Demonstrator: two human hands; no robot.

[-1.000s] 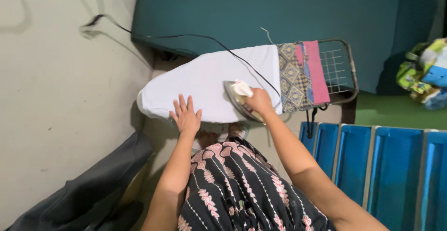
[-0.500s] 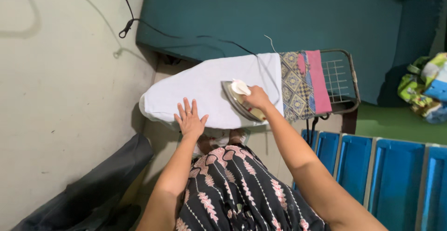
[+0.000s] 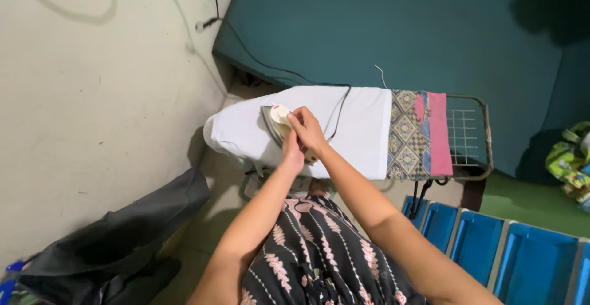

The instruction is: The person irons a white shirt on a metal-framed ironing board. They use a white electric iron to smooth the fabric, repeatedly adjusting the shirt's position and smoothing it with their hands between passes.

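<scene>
1. Your right hand (image 3: 307,131) is wrapped closed around the handle of the iron (image 3: 278,120). Your left hand (image 3: 294,151) sits just under that grip, against the near side of the iron. Whether its fingers clasp anything cannot be told from here.
2. The iron lies sole-down on the white cloth (image 3: 362,126) that covers the ironing board (image 3: 212,139), toward the board's narrow end.
3. As a judgement, the step in hand is a pressing pass over the white cloth, paused or slowed while both hands meet at the iron.
4. The iron's long axis runs diagonally across the board. Its nose points away from your wrist, toward the narrow end and the far edge; its heel sits under your palm.
5. The cord (image 3: 340,105) leaves from behind your grip and loops over the cloth to the far side.
6. The next move calls for an even push along the nose line, a flat sole, and the cord kept out of the iron's path.
7. Well beyond your grip's heel side lie the patterned cloth (image 3: 409,136) and the wire rest (image 3: 468,136).
</scene>
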